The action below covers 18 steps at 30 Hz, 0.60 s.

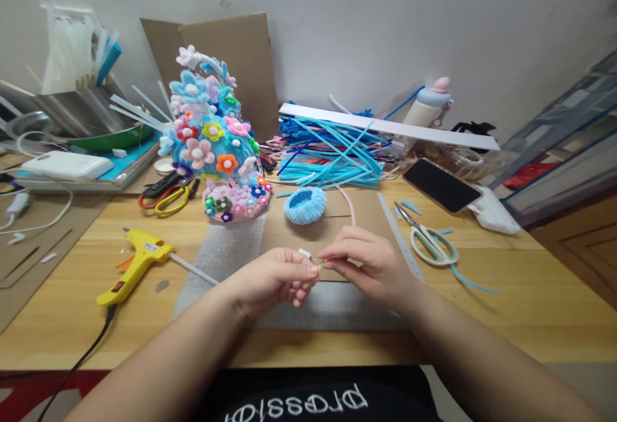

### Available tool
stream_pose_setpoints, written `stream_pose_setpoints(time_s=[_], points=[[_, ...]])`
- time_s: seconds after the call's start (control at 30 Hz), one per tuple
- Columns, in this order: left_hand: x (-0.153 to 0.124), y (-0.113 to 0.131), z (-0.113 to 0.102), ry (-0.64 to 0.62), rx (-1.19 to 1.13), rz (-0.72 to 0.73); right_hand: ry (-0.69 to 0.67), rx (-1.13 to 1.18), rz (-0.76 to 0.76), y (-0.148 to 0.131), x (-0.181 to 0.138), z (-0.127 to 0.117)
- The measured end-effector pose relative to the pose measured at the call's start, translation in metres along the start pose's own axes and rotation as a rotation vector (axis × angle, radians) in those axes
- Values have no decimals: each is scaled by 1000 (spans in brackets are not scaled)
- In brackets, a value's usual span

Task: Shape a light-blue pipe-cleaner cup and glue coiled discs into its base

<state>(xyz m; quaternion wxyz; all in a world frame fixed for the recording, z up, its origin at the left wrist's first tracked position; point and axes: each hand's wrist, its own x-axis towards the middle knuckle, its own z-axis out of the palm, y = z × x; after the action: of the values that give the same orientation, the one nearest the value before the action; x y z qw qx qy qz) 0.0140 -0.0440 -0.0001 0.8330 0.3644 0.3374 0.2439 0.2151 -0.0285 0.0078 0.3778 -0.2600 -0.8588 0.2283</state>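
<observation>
My left hand (284,281) and my right hand (369,261) meet over the cardboard sheet (284,242) at the table's front middle. Both are closed in a pinch, fingertip to fingertip, on a tiny pale thing (319,264) too small to name. A small white piece (304,252) shows just behind the left fingers; whether it is held I cannot tell. Right behind the hands sits a light blue fuzzy cup (305,207), hollow at the top. A pink pipe cleaner (348,203) lies beside it, running toward my right hand.
On the left are a yellow glue gun (139,261) with its cord and a flower-covered pipe cleaner piece (212,146). Blue pipe cleaners (332,152) are piled at the back. Scissors (431,242), blue scraps and a phone (442,184) lie on the right.
</observation>
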Motion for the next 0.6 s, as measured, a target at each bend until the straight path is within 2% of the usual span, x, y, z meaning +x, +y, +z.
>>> stream_pose_setpoints(time_s=[0.13, 0.2, 0.27, 0.37, 0.43, 0.5, 0.6], points=[[0, -1, -1, -1, 67, -7, -60, -8, -6, -2, 2, -1], [0, -1, 1, 28, 183, 53, -65, -4, -14, -2, 3, -2], [-1, -1, 4, 112, 384, 204, -40, -5, -9, -2, 3, -2], [-4, -1, 8, 267, 793, 547, 55, -18, 23, -2, 0, -2], [-5, -3, 9, 315, 1001, 739, 120, -26, 27, -3, -2, -1], [-6, -5, 9, 321, 1106, 844, 157, -33, 5, -5, -4, 1], [-7, -8, 7, 301, 1187, 919, 179, -48, -48, -9, -6, 3]])
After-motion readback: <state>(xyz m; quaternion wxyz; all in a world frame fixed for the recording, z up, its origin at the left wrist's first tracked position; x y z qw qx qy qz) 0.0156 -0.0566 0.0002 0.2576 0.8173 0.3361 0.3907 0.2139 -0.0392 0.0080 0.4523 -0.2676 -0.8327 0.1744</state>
